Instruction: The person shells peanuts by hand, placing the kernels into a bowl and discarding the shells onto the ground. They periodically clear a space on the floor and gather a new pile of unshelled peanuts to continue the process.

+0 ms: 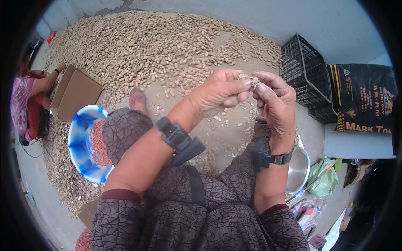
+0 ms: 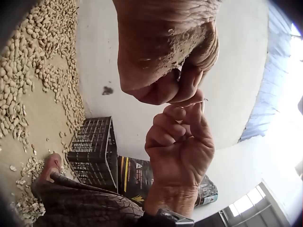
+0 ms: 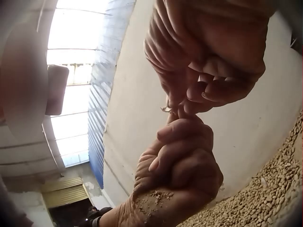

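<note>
My left hand and right hand meet in front of me, fingertip to fingertip. Between them is a peanut in its shell, pinched by the thumb and fingers of both hands. Its shell looks split open. In the right wrist view a thin edge of shell pokes out where the fingertips meet; the fingers hide the rest. Dry soil clings to the side of the left hand in the left wrist view.
Unshelled peanuts cover the floor along the wall. At left a blue-and-white basin holds red kernels, near a cardboard box and another person. At right are a black crate, a black sack and a metal bowl.
</note>
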`<state>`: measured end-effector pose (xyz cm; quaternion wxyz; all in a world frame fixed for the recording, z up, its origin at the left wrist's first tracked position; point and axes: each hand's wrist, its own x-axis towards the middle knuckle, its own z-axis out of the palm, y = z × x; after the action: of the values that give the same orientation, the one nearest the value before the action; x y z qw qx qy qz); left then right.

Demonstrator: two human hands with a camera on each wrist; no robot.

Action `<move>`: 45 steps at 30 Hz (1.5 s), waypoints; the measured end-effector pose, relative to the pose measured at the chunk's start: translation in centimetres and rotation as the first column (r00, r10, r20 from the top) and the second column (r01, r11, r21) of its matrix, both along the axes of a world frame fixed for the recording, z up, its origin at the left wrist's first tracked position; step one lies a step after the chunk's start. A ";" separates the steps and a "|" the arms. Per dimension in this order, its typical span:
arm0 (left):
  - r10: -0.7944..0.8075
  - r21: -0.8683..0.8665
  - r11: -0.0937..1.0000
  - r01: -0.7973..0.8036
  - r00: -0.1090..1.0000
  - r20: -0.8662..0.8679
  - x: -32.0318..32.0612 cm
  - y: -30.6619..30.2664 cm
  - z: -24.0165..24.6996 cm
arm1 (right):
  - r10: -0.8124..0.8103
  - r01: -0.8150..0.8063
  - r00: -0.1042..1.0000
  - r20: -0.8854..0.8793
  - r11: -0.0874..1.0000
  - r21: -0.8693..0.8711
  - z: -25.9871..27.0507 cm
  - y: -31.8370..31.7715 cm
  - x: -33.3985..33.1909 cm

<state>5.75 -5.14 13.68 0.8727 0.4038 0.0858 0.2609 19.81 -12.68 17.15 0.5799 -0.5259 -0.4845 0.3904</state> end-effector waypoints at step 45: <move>0.255 0.079 0.964 -0.254 0.794 -0.552 -6.7 2.7 5.9 | 0.309 0.090 0.644 0.700 0.878 -0.471 -8.8 4.7 1.0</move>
<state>-0.90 -2.45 19.54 0.7662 0.4474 0.3899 0.2466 20.81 -7.99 8.36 0.1545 -0.7312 -0.6052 0.2741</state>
